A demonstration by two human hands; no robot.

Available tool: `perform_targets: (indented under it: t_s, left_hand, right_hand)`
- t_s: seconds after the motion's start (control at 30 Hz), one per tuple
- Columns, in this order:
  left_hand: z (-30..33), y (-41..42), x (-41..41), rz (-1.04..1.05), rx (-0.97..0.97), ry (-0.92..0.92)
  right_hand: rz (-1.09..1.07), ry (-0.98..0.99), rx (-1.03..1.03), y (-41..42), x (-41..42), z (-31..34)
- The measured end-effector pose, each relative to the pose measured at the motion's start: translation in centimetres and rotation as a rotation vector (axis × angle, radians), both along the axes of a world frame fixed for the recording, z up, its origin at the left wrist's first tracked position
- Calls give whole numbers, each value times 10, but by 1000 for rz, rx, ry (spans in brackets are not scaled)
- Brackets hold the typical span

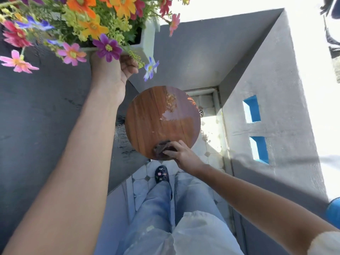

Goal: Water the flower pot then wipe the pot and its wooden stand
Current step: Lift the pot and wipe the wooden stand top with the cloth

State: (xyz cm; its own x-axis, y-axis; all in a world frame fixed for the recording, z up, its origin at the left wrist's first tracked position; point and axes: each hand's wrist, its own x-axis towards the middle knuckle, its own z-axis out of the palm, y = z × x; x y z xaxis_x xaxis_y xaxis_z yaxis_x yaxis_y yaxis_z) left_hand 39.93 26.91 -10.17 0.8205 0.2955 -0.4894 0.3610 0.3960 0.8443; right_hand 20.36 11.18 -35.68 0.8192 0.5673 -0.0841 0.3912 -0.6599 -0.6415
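Note:
My left hand (112, 70) holds the white square flower pot (147, 41) from below, lifted up and to the left of the stand. Bright mixed flowers (92, 26) spill over the pot's rim. Below it the round wooden stand top (147, 118) is bare, with a wet puddle (171, 115) near its middle right. My right hand (181, 153) presses a dark cloth (161, 147) on the near edge of the stand.
A grey parapet wall (202, 52) with blue openings (252, 111) encloses the corner. A floor drain (201, 112) sits on the tiled floor (207, 144) beyond the stand. A dark grey wall surface (36, 116) runs along the left. My leg and shoe (161, 174) stand below.

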Motion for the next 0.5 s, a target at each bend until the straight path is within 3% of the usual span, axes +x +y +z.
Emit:
perform_targets:
  t_s: [0.07,0.2,0.27,0.37,0.5]
  left_hand:
    - [-1,2,3,1,-14,-1]
    - [-2,1,7,13,-13,-11]
    - [-3,0,8,19,0,-11]
    - [-4,2,10,19,3,-5]
    - [-5,7,16,13,14,3]
  right_hand:
    - [-113,-30,-45,-17,47,0]
    - [-559,-13,-107,-41,152,-4]
    - [-632,-20,-112,-34,165,-6]
    - [-441,-72,-71,-10,131,-4]
    - [179,-9,-19,34,45,-2]
